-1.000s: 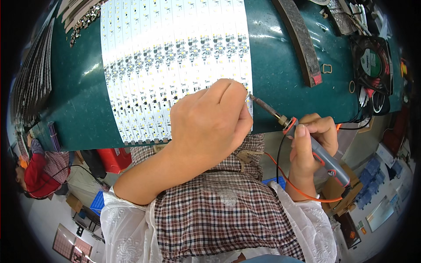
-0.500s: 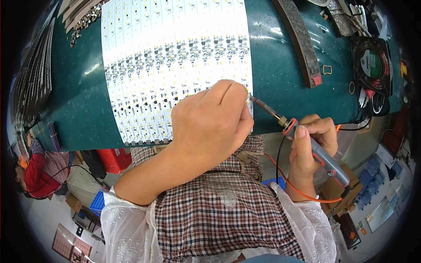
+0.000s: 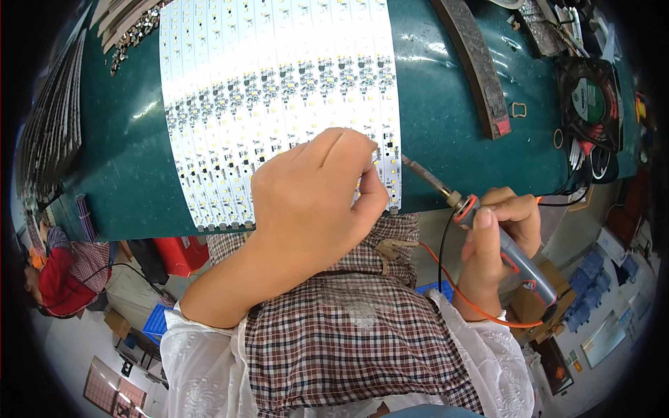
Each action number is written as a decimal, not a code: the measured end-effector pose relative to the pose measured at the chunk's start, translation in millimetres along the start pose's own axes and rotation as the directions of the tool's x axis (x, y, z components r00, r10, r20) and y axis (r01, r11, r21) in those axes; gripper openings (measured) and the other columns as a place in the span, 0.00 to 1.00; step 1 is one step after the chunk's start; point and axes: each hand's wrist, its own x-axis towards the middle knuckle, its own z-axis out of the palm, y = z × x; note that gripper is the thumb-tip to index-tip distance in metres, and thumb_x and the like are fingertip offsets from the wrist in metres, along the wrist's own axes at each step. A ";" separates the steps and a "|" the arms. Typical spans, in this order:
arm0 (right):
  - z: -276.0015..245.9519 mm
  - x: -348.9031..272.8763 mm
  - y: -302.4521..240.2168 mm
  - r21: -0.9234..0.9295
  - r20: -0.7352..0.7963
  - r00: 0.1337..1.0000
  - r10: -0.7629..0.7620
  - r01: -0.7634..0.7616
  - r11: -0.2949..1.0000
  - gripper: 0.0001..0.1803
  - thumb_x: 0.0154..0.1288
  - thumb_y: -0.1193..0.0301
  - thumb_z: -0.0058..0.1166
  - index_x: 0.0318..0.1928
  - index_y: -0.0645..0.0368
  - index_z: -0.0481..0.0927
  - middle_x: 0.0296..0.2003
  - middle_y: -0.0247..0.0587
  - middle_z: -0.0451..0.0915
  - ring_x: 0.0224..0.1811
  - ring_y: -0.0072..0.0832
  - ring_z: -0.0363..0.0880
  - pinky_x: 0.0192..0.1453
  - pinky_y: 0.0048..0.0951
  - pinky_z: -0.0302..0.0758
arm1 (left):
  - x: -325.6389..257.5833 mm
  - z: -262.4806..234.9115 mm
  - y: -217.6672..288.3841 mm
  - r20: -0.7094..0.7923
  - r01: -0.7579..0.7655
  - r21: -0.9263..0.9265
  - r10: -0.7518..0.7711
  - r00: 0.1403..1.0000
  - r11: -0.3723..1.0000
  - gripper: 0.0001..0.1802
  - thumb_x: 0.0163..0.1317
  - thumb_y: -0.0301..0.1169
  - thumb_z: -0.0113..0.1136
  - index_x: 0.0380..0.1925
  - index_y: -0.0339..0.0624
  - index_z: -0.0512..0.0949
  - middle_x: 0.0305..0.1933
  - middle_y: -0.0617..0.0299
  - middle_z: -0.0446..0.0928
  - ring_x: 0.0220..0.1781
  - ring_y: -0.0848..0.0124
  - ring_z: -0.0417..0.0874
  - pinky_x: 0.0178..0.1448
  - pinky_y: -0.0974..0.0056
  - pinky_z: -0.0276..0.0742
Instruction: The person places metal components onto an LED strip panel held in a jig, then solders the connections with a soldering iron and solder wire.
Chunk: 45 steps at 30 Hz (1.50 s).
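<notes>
A wide white panel of LED circuit-board strips [image 3: 230,146], set with rows of small chips, lies on the green table [image 3: 125,174]. Over its lower right part is my left hand [image 3: 313,195], with fingers curled and pinched together. Whatever is between those fingertips is hidden behind the hand. My right hand [image 3: 498,233] grips a grey soldering iron [image 3: 526,272] with an orange cord. The iron slants up to the left, and its tip is just off the panel's right edge, a little apart from my left hand.
A dark metal bar [image 3: 477,70] lies right of the panel, near a small rubber band [image 3: 518,110]. A black cooling fan [image 3: 592,104] stands at the far right. Thin strips [image 3: 56,118] are stacked at the left; a co-worker in red [image 3: 63,279] sits beyond.
My left hand has shifted left, uncovering the panel's right-hand strip. The soldering iron's tip has drawn slightly right, away from the panel's edge.
</notes>
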 end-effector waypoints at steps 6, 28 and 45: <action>6.2 -0.2 2.3 -0.017 0.087 0.996 0.024 -0.023 1.000 0.11 0.63 0.82 0.61 0.37 0.61 0.70 0.27 0.41 0.77 0.25 0.16 0.69 0.27 0.19 0.65 | -2.7 12.2 -13.5 -0.119 -0.107 0.023 0.109 0.987 0.994 0.12 0.44 0.23 0.65 0.31 0.45 0.77 0.28 0.63 0.76 0.19 0.65 0.76 0.23 0.63 0.70; 11.4 0.1 9.9 -0.043 0.062 0.998 0.004 -0.001 0.999 0.11 0.62 0.81 0.63 0.35 0.61 0.71 0.26 0.40 0.77 0.23 0.14 0.68 0.26 0.17 0.63 | -0.8 7.5 -5.7 -0.033 -0.019 0.026 0.020 0.999 0.999 0.11 0.45 0.17 0.64 0.26 0.41 0.74 0.35 0.59 0.84 0.32 0.64 0.86 0.31 0.64 0.79; 12.2 0.4 4.6 -0.024 0.048 0.998 0.030 -0.028 0.999 0.11 0.62 0.81 0.62 0.35 0.61 0.71 0.26 0.40 0.77 0.24 0.16 0.69 0.28 0.19 0.64 | -0.8 7.8 -5.8 -0.029 -0.025 0.045 0.026 0.999 0.999 0.11 0.44 0.17 0.64 0.26 0.42 0.75 0.36 0.61 0.84 0.31 0.66 0.85 0.31 0.65 0.79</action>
